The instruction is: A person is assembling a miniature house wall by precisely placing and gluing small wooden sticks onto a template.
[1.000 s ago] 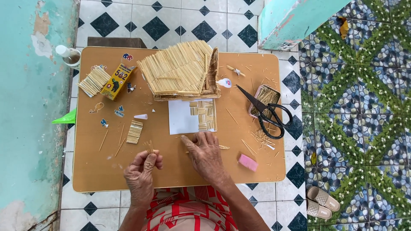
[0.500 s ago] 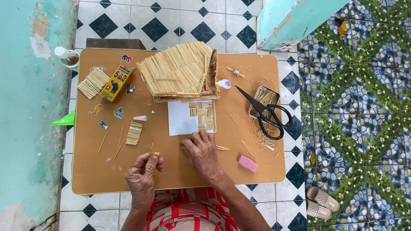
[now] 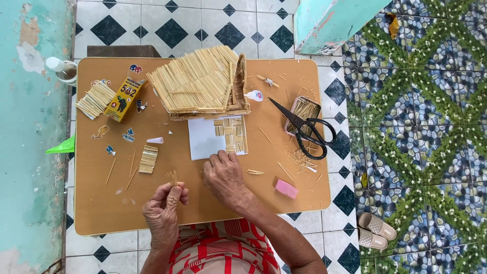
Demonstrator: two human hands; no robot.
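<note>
Head view: a small bundle of toothpicks (image 3: pixel 172 177), held upright, is pinched by the left hand (image 3: pixel 163 212), left of the white card (image 3: pixel 207 138), whose near edge is pressed by the flattened right hand (image 3: pixel 224 175).

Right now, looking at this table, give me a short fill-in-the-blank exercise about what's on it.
1. The left hand pinches a small bundle of ____.
2. The right hand rests at the edge of the white ____.
3. The black scissors lie across a tin, blades ____.
4. The eraser by the right hand is ____.

Missing words: sticks; paper; open; pink
</note>
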